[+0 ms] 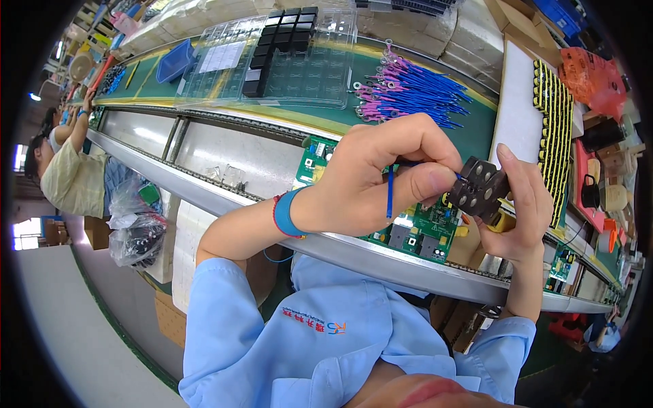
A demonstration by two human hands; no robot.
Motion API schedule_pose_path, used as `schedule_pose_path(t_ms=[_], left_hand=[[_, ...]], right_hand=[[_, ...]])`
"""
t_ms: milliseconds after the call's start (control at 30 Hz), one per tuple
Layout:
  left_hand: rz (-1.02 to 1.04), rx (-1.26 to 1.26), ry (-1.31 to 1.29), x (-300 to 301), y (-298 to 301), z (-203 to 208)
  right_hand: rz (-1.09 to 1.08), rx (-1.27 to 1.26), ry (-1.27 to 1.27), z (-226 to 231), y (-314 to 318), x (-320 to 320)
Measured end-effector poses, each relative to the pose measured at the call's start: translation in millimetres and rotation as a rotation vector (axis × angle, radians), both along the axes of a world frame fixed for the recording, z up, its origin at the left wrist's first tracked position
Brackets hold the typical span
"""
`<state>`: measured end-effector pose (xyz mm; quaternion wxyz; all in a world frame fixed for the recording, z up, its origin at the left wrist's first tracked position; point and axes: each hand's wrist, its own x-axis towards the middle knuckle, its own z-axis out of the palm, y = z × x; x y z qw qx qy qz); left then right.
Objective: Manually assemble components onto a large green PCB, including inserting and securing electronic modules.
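Observation:
My left hand (381,180), with a blue band at the wrist, pinches a thin blue wire (390,194) between thumb and forefinger. Part of the wire hangs below the palm; its other end reaches toward a black block (479,182) with round metal studs. My right hand (520,211) grips that block from the right, and a yellow part (502,222) shows beneath it. Both hands meet at the block, so the exact contact of wire and block is hidden. Under them a green circuit board (435,228) lies on the rail line, partly covered by my left hand.
Blue-and-pink leads with ring ends (415,92) lie in a pile beyond my hands. A clear plastic tray (326,68) holds several black blocks. Rows of yellow-and-black parts (554,136) stand on the right. A metal rail (224,204) runs across. Another person (75,170) works far left.

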<state>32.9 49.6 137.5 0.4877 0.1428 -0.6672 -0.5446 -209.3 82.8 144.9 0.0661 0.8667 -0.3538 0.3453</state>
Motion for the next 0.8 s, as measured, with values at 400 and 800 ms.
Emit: schedule_pose_path(t_ms=[400, 800], left_hand=[[0.104, -0.147, -0.018, 0.0, 1.5, -1.0], [0.272, -0.560, -0.738, 25.7, -20.6, -7.3]], right_hand=[[0.015, 0.001, 0.042, 1.7, 5.9, -4.2], [-0.287, 0.435, -0.281, -23.8, 22.8, -65.8]])
